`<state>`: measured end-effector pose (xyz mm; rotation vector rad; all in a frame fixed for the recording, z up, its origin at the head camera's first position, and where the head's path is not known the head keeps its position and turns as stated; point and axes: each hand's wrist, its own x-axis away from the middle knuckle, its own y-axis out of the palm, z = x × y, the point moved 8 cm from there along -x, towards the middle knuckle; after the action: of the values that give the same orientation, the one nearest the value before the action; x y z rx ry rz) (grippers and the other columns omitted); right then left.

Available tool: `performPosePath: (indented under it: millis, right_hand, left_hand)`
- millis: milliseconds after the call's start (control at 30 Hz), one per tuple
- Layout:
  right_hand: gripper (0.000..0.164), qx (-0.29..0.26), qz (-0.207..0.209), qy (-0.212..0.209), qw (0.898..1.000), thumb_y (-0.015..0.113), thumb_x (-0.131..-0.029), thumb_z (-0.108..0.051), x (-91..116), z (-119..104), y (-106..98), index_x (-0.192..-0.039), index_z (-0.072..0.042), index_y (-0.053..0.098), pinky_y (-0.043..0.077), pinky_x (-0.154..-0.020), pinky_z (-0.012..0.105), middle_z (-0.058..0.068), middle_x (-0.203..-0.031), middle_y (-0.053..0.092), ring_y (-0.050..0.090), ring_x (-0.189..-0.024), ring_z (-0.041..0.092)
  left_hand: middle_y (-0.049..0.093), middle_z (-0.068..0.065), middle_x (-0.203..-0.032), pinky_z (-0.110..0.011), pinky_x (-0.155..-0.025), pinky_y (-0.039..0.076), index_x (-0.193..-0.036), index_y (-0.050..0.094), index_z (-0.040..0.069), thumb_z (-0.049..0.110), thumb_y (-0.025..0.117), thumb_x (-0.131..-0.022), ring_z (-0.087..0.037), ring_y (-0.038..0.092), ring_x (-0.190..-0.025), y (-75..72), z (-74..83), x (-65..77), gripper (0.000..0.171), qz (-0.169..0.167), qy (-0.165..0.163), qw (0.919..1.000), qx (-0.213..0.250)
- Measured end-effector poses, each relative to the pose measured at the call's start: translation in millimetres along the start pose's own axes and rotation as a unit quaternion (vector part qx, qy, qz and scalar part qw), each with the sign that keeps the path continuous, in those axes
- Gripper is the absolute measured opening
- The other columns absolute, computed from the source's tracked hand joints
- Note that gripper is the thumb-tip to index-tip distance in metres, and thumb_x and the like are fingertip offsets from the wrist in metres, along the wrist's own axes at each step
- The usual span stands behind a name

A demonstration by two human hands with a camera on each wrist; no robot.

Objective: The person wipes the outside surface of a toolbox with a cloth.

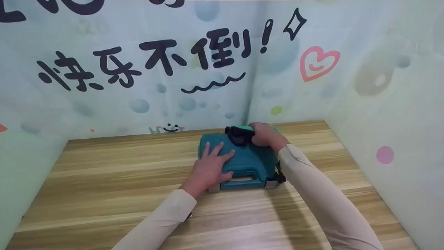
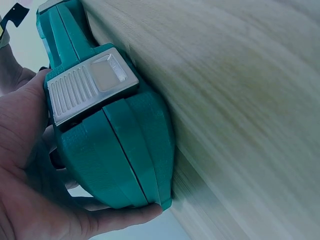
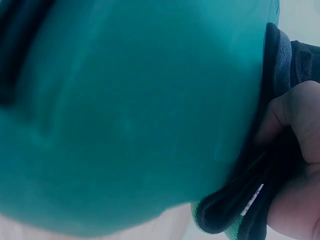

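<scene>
A teal hard plastic carrying case (image 1: 248, 158) lies on the table, its handle towards me. My left hand (image 1: 210, 168) rests on the lid's left part with fingers spread. In the left wrist view, one finger reaches straight along the case's side, close to a silver latch (image 2: 92, 85). At the case's far edge my right hand (image 1: 265, 134) grips a folded black-and-green fabric item (image 1: 239, 135). Grey lining and a small white label show on it in the right wrist view; its exact kind is unclear. The right fingertips are partly hidden behind the fabric.
The wood-grain table (image 1: 114, 187) extends around the case. Behind it hangs a printed backdrop (image 1: 138, 86) with large dark characters, and a pale wall (image 1: 399, 121) stands at the right. A black piece with yellow-green (image 1: 280, 173) shows under the right sleeve, beside the case.
</scene>
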<state>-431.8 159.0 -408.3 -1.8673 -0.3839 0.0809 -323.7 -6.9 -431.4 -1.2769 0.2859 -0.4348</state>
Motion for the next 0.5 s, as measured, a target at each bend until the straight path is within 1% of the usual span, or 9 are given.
performPosePath:
  millis: [167, 333, 400, 500]
  right_hand:
    - [0.040, 0.020, -0.006, -0.005, 1.000, 0.057, -0.089, -0.002, -4, -9, 4, -0.128, 0.002, 0.062, 0.047, -0.093, 0.048, 0.019, -0.118, 0.065, 0.059, -0.100, 0.033]
    - [0.042, 0.058, -0.006, -0.022, 0.998, 0.054, -0.091, -0.003, -6, -19, 6, -0.132, 0.004, 0.060, 0.046, -0.097, 0.048, 0.023, -0.123, 0.064, 0.060, -0.110, 0.038]
    - [0.043, 0.066, -0.006, -0.027, 0.997, 0.053, -0.091, -0.003, -7, -21, 7, -0.133, 0.004, 0.060, 0.046, -0.098, 0.048, 0.024, -0.124, 0.063, 0.060, -0.112, 0.039]
    - [0.040, 0.061, -0.007, -0.025, 0.998, 0.054, -0.091, -0.003, -9, -24, 8, -0.130, 0.004, 0.061, 0.047, -0.096, 0.048, 0.023, -0.123, 0.064, 0.060, -0.110, 0.038]
  left_hand:
    - [0.022, -0.011, -0.166, -0.065, -0.089, 0.048, -0.157, 0.042, 0.031, 0.048, 0.066, -0.097, -0.050, 0.008, -0.148, -0.1, 0.4, 0.3, 0.067, 0.000, 0.001, 1.0000, -0.004]
    - [0.023, -0.012, -0.165, -0.066, -0.087, 0.050, -0.157, 0.043, 0.031, 0.047, 0.067, -0.097, -0.051, 0.008, -0.148, 0.5, 0.1, 0.5, 0.067, 0.008, 0.006, 0.9999, 0.003]
    - [0.022, -0.011, -0.165, -0.066, -0.086, 0.049, -0.157, 0.042, 0.031, 0.047, 0.067, -0.097, -0.051, 0.007, -0.148, 1.2, -0.4, 0.2, 0.067, 0.009, 0.007, 0.9999, 0.005]
    - [0.022, -0.011, -0.166, -0.066, -0.086, 0.049, -0.157, 0.042, 0.031, 0.047, 0.067, -0.097, -0.051, 0.007, -0.148, 1.8, -0.7, -0.3, 0.067, 0.009, 0.006, 0.9999, 0.006]
